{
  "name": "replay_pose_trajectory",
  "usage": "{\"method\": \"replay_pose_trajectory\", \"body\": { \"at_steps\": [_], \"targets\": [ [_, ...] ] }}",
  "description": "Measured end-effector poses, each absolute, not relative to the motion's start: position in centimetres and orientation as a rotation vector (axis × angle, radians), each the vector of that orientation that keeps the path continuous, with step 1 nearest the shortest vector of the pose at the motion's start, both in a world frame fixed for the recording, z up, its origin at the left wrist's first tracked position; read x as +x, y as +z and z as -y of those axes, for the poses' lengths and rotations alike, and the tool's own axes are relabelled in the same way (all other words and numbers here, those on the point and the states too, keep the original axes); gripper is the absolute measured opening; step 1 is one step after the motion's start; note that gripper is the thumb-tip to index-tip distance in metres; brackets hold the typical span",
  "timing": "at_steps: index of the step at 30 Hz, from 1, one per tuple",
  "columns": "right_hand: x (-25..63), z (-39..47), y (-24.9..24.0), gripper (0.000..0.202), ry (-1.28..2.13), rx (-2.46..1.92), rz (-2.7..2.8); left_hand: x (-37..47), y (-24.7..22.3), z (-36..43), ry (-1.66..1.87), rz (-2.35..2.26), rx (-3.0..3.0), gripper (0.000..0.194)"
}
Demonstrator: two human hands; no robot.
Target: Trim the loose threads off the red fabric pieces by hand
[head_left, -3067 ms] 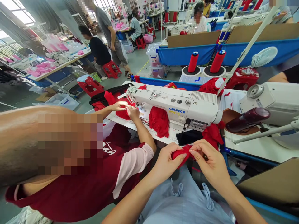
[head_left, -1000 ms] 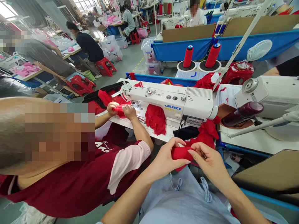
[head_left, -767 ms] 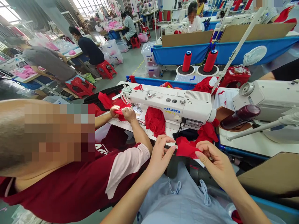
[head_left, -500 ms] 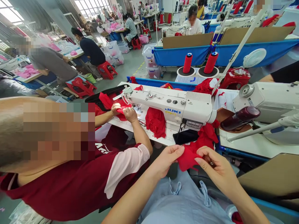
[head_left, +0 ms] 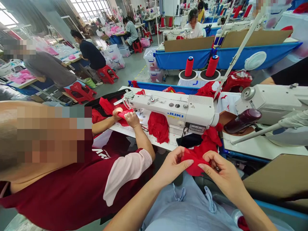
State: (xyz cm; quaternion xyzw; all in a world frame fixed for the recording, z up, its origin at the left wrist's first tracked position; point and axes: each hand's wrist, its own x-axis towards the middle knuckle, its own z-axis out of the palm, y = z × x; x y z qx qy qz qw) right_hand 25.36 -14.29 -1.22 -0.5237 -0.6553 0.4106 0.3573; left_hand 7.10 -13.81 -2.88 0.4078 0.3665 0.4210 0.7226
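Observation:
Between my hands, above my lap, I hold a piece of red fabric point(head_left: 192, 170). My left hand point(head_left: 174, 164) grips its left side, with the thumb lying across the cloth. The fabric's right side is pinched between the thumb and bent fingers of my right hand point(head_left: 220, 170). Just behind it, more red cloth point(head_left: 209, 141) hangs over the table edge. A seated co-worker on my left has both hands point(head_left: 131, 119) on red fabric by the needle end of a white sewing machine point(head_left: 158, 105).
A bunched red cloth point(head_left: 158, 127) lies under the machine arm, near a black flat object point(head_left: 189, 140). Two red thread cones point(head_left: 189, 66) stand behind. To the right are a dark red bottle-shaped object point(head_left: 243, 121), a second sewing machine point(head_left: 271, 99) and a cardboard sheet point(head_left: 276, 179).
My left fingers have shifted on the red fabric, the thumb now reaching further across it toward my right hand. The whole view has moved slightly.

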Motion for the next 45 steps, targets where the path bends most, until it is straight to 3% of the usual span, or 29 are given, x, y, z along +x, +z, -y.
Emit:
{"method": "replay_pose_trajectory", "body": {
  "at_steps": [7, 13, 21, 25, 29, 39, 45],
  "targets": [
    [25.5, 14.5, -1.5, 0.025, 1.076, -1.363, 1.67, 6.8, -2.8, 13.4, 0.923, -0.967, 0.954, 0.034],
    [26.0, 15.1, -2.5, 0.035, 1.191, -1.3, 1.605, 5.8, -2.5, 12.7, 1.323, -1.115, 0.825, 0.034],
    [26.3, 15.1, -2.6, 0.03, 1.175, -1.33, 1.444, 6.0, -2.9, 13.6, 1.036, -0.93, 0.879, 0.032],
    [26.2, 15.2, -2.6, 0.031, 1.154, -1.338, 1.399, 6.3, -2.4, 13.7, 1.009, -0.919, 0.883, 0.048],
    [26.1, 15.5, -2.5, 0.036, 1.169, -1.351, 1.321, 6.4, -2.1, 13.7, 0.981, -0.994, 0.874, 0.03],
    [25.5, 15.5, -2.2, 0.046, 1.192, -1.43, 1.197, 6.9, -1.5, 13.5, 0.946, -0.988, 0.576, 0.036],
    [25.4, 15.5, -2.4, 0.046, 1.164, -1.45, 1.212, 6.9, -1.2, 13.7, 0.992, -0.967, 0.575, 0.03]
  ]
}}
